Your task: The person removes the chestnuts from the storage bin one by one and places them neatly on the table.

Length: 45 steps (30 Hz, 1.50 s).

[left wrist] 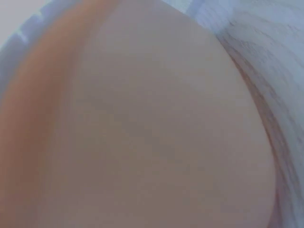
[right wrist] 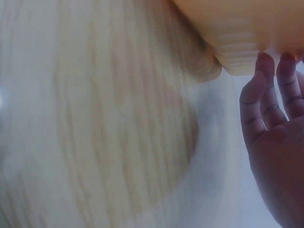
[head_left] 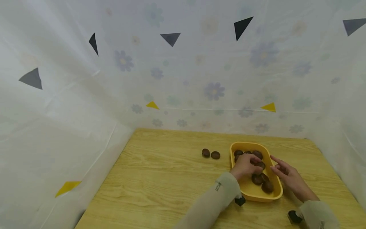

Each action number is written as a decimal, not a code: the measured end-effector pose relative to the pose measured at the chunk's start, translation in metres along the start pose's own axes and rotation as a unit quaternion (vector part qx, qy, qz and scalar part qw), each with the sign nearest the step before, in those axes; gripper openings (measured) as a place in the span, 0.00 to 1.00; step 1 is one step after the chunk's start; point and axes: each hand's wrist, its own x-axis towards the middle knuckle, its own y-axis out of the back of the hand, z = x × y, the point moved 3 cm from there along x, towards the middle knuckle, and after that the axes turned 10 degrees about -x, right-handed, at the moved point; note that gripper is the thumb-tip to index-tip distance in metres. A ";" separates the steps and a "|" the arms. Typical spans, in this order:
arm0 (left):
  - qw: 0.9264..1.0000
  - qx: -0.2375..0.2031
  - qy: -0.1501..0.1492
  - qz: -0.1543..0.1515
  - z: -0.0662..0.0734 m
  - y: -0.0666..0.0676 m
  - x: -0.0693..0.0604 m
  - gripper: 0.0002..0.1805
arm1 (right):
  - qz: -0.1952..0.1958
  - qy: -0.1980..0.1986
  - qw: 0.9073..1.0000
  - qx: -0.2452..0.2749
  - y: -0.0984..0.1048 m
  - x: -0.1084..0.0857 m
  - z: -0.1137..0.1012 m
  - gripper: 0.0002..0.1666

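A yellow tray (head_left: 251,191) with rounded corners stands on the right half of the table, holding several dark brown chestnuts (head_left: 267,187). My left hand (head_left: 245,165) reaches in over its left rim. Thumb and fingers curl about a chestnut (head_left: 260,165) near the tray's middle and pinch it, though the hand hides part of the contact. My right hand (head_left: 294,181) is at the tray's right side, its fingertips against the outer wall, as the right wrist view shows too. The left wrist view is mostly a blurred close surface.
Two more chestnuts (head_left: 211,154) lie on the wood-grain table (head_left: 160,178), left of the tray. White sheeting (head_left: 183,79) with flowers and coloured triangles encloses the back and sides. Each wrist carries a small black device (head_left: 240,200).
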 end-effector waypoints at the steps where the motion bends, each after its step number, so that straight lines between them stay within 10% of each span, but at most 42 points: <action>1: 1.000 -0.010 0.002 0.001 0.001 0.001 -0.001 0.15 | 0.000 0.001 1.000 0.000 0.000 0.000 -0.001 0.41; 26: 0.997 -0.076 -0.032 0.007 0.025 0.020 -0.005 0.14 | 0.001 -0.001 1.000 -0.020 0.002 0.001 0.000 0.40; 45: 0.992 -0.107 -0.064 -0.012 0.012 0.065 -0.023 0.16 | 0.016 0.012 0.999 -0.027 0.001 -0.001 0.001 0.40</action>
